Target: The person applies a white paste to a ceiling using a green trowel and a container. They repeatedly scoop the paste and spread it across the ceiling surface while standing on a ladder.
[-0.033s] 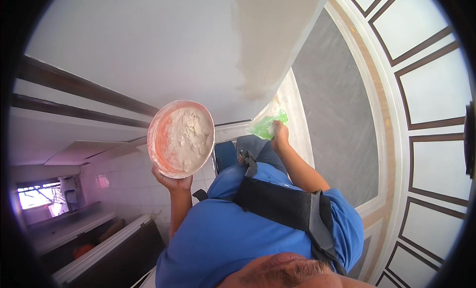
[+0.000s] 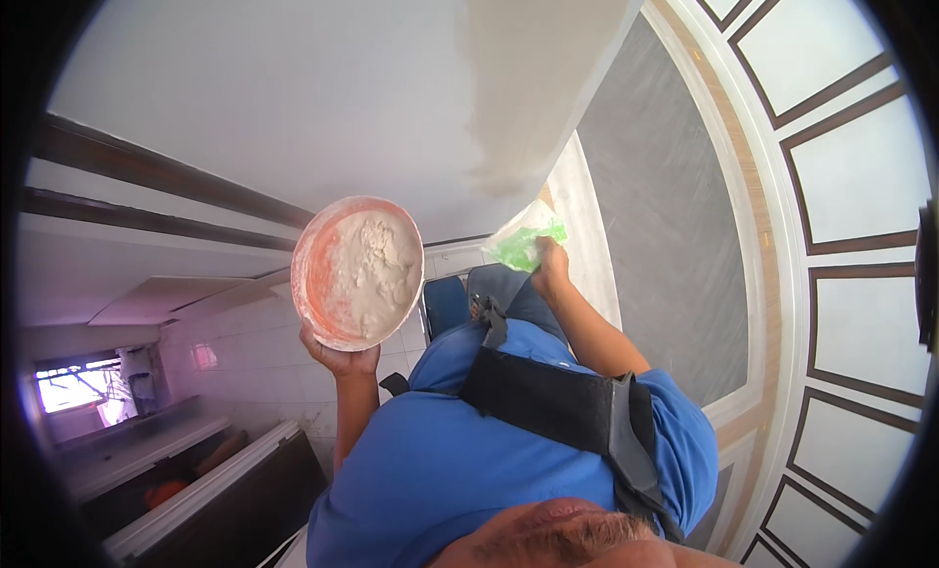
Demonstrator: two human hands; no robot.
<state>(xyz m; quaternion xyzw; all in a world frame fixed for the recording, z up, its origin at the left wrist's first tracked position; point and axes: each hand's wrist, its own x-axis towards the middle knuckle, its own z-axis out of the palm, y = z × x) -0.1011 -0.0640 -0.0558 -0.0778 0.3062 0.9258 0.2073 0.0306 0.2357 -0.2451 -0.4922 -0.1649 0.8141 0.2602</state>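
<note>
Left hand (image 2: 337, 358) cups tilted bowl (image 2: 357, 272) of plaster from below; plaster may slide out. Right hand (image 2: 550, 267), right of bowl, closed around green trowel (image 2: 525, 240); could drip.

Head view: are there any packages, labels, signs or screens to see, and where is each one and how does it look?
No package, label, sign or screen shows clearly.
Bowl: held up by the left hand, round, orange-pink rim, filled with whitish paste.
Scraper: in the right hand, flat, green, smeared white, close to the wall.
Bright pane: far lower left, too blurred to tell whether window or screen.
</note>
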